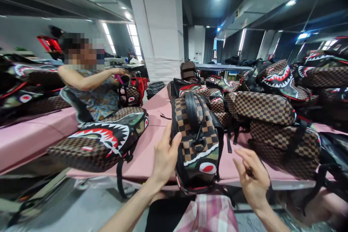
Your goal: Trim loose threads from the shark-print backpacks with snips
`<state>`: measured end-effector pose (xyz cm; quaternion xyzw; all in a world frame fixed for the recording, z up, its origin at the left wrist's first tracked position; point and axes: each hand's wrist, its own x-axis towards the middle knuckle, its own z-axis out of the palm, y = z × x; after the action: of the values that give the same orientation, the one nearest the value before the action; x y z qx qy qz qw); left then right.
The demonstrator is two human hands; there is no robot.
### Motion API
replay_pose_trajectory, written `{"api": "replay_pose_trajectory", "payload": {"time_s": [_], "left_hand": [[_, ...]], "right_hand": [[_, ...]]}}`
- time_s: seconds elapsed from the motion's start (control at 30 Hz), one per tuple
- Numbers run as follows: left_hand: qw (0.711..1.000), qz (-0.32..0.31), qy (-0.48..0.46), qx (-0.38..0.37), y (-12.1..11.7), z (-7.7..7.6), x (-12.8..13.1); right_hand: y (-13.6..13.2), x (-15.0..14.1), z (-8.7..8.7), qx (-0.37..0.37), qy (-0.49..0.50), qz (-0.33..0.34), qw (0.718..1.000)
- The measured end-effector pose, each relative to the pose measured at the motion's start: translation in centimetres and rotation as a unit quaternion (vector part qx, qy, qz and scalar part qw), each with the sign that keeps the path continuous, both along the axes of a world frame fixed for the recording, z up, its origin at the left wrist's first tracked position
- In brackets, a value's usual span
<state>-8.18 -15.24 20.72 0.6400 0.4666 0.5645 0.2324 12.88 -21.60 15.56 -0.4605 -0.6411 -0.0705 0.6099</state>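
A brown-and-black checkered backpack (196, 137) stands at the table's near edge, its black top handle (191, 110) and metal clasp (199, 141) facing up. A camouflage patch with a red-and-white eye (207, 168) shows low on it. My left hand (165, 152) grips the backpack's left side, thumb on the near face. Off to the right of the bag, apart from it, is my right hand (252, 175). Its fingers are curled around something small and dark that I cannot make out.
Another shark-mouth backpack (103, 139) lies to the left on the pink table (156, 116). Checkered backpacks (282, 141) are piled on the right. A seated co-worker (95, 87) at the left handles a bag (133, 92). A white pillar (160, 25) rises behind.
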Motion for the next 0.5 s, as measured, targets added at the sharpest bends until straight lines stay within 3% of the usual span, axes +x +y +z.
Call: {"api": "replay_pose_trajectory", "payload": {"time_s": [0.13, 0.23, 0.3, 0.4, 0.5], "left_hand": [[1.0, -0.004, 0.03, -0.001, 0.2, 0.2, -0.3], [1.0, -0.012, 0.025, 0.01, 0.1, 0.4, -0.2], [1.0, -0.009, 0.018, 0.016, 0.1, 0.3, -0.2], [1.0, -0.013, 0.005, -0.008, 0.2, 0.2, -0.3], [0.999, -0.04, 0.004, -0.033, 0.0, 0.5, -0.2]], "right_hand": [[1.7, -1.1, 5.3, 0.044, -0.183, 0.08, 0.979], [2.6, -2.1, 7.2, 0.045, -0.255, 0.165, 0.952], [2.8, -2.2, 7.8, 0.026, -0.231, 0.2, 0.952], [2.9, -2.1, 8.6, -0.023, -0.167, 0.123, 0.978], [3.0, -2.7, 9.5, -0.071, -0.228, -0.012, 0.971]]}}
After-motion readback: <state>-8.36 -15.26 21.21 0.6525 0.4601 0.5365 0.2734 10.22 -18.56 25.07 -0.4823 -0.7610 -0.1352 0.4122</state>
